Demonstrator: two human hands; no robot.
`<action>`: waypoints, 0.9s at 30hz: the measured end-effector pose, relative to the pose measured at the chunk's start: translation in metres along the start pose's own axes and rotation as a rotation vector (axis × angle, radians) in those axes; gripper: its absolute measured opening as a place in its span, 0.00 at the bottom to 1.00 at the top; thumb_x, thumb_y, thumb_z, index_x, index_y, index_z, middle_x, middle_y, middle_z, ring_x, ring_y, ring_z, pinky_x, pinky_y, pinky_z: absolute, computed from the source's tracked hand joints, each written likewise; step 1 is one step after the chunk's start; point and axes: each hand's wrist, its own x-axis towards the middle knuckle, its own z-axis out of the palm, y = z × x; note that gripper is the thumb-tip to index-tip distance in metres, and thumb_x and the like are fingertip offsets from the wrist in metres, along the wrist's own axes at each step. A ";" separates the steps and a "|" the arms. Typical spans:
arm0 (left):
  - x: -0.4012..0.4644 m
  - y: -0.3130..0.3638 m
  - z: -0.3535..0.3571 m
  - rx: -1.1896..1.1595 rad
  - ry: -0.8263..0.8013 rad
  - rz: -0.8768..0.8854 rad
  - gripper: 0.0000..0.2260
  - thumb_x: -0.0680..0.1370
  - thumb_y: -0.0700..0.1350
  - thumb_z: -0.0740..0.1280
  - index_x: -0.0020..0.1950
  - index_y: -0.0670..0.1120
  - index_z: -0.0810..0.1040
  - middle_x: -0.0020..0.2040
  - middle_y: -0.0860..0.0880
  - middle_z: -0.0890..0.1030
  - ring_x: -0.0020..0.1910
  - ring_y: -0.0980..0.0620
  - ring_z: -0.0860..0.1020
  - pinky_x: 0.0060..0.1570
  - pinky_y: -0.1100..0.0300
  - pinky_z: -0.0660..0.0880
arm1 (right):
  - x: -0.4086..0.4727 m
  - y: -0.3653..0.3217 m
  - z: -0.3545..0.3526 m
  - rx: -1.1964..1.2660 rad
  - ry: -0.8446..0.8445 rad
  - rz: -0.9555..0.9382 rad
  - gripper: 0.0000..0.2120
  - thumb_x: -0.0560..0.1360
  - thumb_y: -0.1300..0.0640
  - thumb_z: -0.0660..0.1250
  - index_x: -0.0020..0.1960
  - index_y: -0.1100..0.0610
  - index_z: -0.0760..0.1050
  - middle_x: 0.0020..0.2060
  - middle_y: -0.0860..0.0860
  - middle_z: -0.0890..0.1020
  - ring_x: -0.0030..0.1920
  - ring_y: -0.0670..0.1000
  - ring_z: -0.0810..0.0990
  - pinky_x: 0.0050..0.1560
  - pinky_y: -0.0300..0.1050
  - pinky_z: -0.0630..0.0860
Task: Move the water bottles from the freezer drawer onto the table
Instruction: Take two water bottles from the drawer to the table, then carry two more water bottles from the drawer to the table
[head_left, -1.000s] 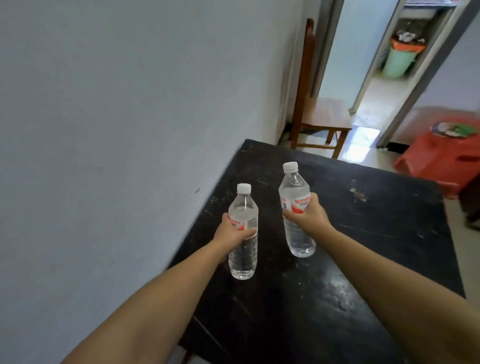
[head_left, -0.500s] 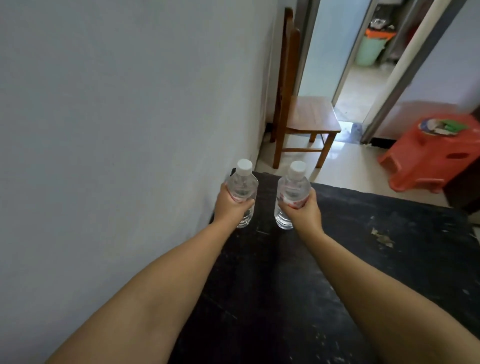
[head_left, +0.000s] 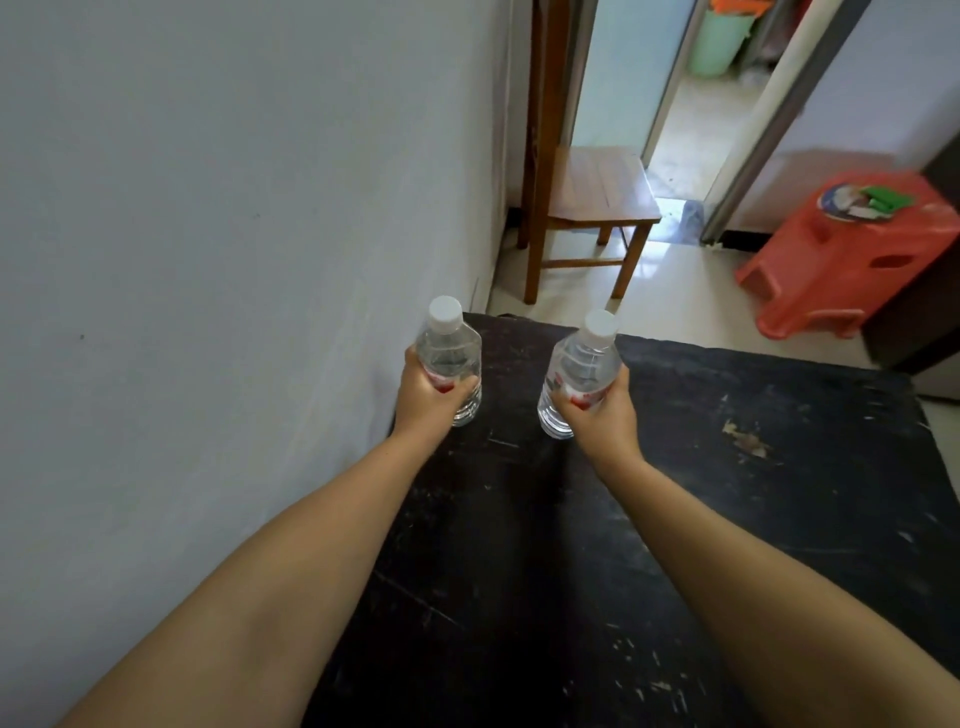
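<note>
We grip one bottle (head_left: 450, 358) in our left hand (head_left: 426, 397), another bottle (head_left: 577, 374) in our right hand (head_left: 602, 415), at the table's (head_left: 727, 519) far left corner; releasing them remains.

Black, scuffed counter (head_left: 675, 519) stretches out under both hands, pale scratches everywhere, and a chipped patch (head_left: 745, 439) of bare wear sits off to the right of the right hand (head_left: 602, 415).
</note>
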 end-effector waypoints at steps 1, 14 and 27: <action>0.000 0.000 0.000 0.003 0.000 -0.007 0.32 0.71 0.41 0.75 0.70 0.45 0.63 0.63 0.45 0.76 0.62 0.46 0.75 0.59 0.58 0.71 | 0.000 0.000 -0.001 -0.006 -0.007 0.005 0.37 0.71 0.61 0.73 0.74 0.53 0.57 0.68 0.52 0.70 0.70 0.55 0.69 0.71 0.56 0.66; -0.048 -0.014 -0.006 0.247 -0.068 -0.183 0.42 0.69 0.49 0.75 0.76 0.46 0.56 0.71 0.42 0.68 0.69 0.42 0.69 0.69 0.49 0.68 | -0.036 0.006 -0.039 -0.339 -0.171 0.204 0.43 0.74 0.54 0.72 0.78 0.53 0.47 0.75 0.59 0.57 0.73 0.60 0.64 0.68 0.53 0.66; -0.244 -0.018 -0.011 0.622 -0.162 -0.227 0.16 0.76 0.50 0.67 0.61 0.46 0.73 0.57 0.46 0.79 0.54 0.47 0.78 0.54 0.54 0.75 | -0.145 0.026 -0.078 -0.911 -0.593 -0.158 0.15 0.76 0.58 0.66 0.61 0.59 0.75 0.59 0.56 0.79 0.60 0.56 0.77 0.58 0.44 0.72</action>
